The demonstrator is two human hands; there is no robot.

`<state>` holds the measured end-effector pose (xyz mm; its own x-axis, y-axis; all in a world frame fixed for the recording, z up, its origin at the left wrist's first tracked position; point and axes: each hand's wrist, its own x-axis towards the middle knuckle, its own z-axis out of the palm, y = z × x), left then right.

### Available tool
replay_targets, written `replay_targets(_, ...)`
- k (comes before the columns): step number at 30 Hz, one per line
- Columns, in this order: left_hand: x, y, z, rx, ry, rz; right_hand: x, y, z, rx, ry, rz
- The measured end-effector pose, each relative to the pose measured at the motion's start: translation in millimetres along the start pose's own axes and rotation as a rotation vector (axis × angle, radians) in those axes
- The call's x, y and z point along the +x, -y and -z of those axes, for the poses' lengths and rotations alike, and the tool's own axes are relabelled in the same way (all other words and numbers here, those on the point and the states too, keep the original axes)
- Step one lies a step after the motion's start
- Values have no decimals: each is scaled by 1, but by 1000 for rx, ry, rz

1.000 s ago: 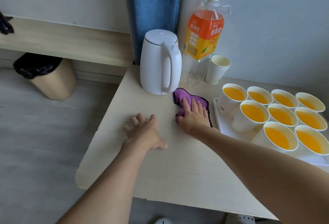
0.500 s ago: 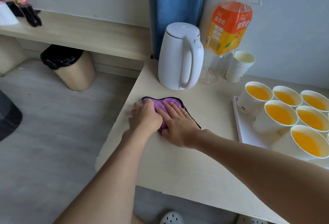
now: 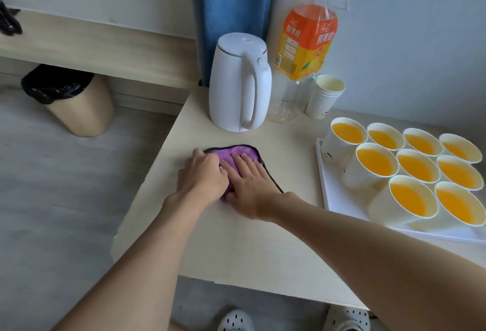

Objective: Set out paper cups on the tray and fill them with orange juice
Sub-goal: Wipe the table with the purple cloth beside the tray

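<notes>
A: We're seeing both hands pressing on the purple cloth [image 3: 238, 155] mid-frame: left hand [image 3: 203, 175] curled over its left edge, right hand [image 3: 248, 180] lying flat, fingers spread, the two touching.

B: Paper cups [image 3: 376, 166] are sitting full on the tray [image 3: 326, 186] at right, juice bottle [image 3: 306, 41] upper centre looking near empty.

A: We're judging this as wipe-down. We're advising keeping the cloth flat and strokes away from the tray, clear of the kettle [image 3: 239, 83].

Both arms reached forward, side by side; the left hand [image 3: 203, 175] curled knuckles-up, the right hand [image 3: 249, 180] lay flat, fingers [image 3: 246, 163] spread, thumbs touching.
</notes>
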<state>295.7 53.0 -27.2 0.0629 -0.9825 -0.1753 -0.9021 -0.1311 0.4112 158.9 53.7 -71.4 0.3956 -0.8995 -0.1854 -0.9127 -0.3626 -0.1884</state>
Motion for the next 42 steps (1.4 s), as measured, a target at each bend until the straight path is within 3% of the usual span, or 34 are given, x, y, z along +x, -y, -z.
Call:
replay_targets(3, -10, -35, 3, 24, -85, -64, -29, -4, 15, 190, -80, 91)
replay_targets(7, -28, -97, -8, -221, -51, -204, -96, -39, 43, 462, -316, 36)
replay_targets(10, -37, -135, -24, -256, 83, -231, -143, -67, 58, 459, -547, -39)
replay_targets(15, -40, -166, -59, -14, 261, -338, -206, -112, 105, 347, -793, -109)
replay_targets(17, -46, -175, -73, 63, 324, -358, -232, -144, 113, 340, -913, -215)
replay_targets(20, -47, -185, -89, 85, 335, -335, -257, -198, 112, 423, -1087, -512)
replay_targets(23, -41, -186, -99, 43, 256, -291, -265, -251, 94, 365, -963, -805)
replay_targets(27, -38, -182, -107, 19, 237, -251, -266, -294, 56, 389, -480, -1033)
replay_targets(29, -38, -179, -110, 8, 231, -266, -265, -303, 47, 406, -327, -1079)
replay_targets(35, -45, -181, -115, 15, 165, -323, -264, -310, 38, 455, -325, -1118)
replay_targets(42, -33, -182, -110, -31, 203, -404, -272, -316, 35, 447, -348, -1142)
